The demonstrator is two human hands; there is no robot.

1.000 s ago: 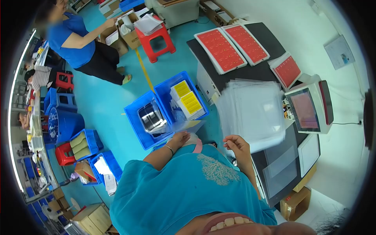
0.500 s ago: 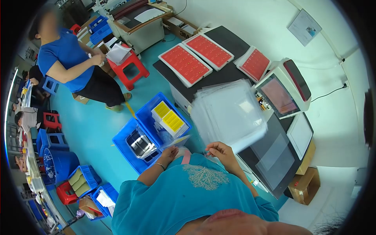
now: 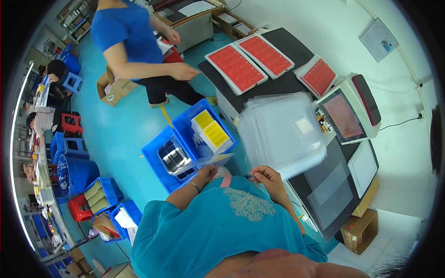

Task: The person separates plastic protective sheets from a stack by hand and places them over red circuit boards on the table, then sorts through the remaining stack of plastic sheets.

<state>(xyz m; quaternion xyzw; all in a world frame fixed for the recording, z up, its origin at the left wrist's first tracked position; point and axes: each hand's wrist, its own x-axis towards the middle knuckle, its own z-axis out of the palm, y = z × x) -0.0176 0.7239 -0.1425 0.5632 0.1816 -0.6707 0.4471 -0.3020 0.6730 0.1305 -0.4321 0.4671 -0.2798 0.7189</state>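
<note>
My left hand (image 3: 206,174) is closed at the edge of a clear sheet with a yellow patch (image 3: 218,159), close to the near side of the blue bins. My right hand (image 3: 267,177) has its fingers pinched together near the front corner of a big stack of clear sheets (image 3: 285,134); whether anything is between the fingertips is too small to tell. Shiny film packs lie in the left blue bin (image 3: 153,150). White packs with yellow labels (image 3: 211,129) stand in the right blue bin (image 3: 186,116).
A co-worker in blue (image 3: 134,41) stands beyond the bins, one arm reaching toward the black table (image 3: 296,44). Red printed sheets (image 3: 237,68) and a machine with a screen (image 3: 345,116) are on the table. A cardboard box (image 3: 116,88) sits on the floor.
The co-worker has come closer to the bins and table, arm now stretched out. My camera view has shifted. My hands hold nearly the same pose.
</note>
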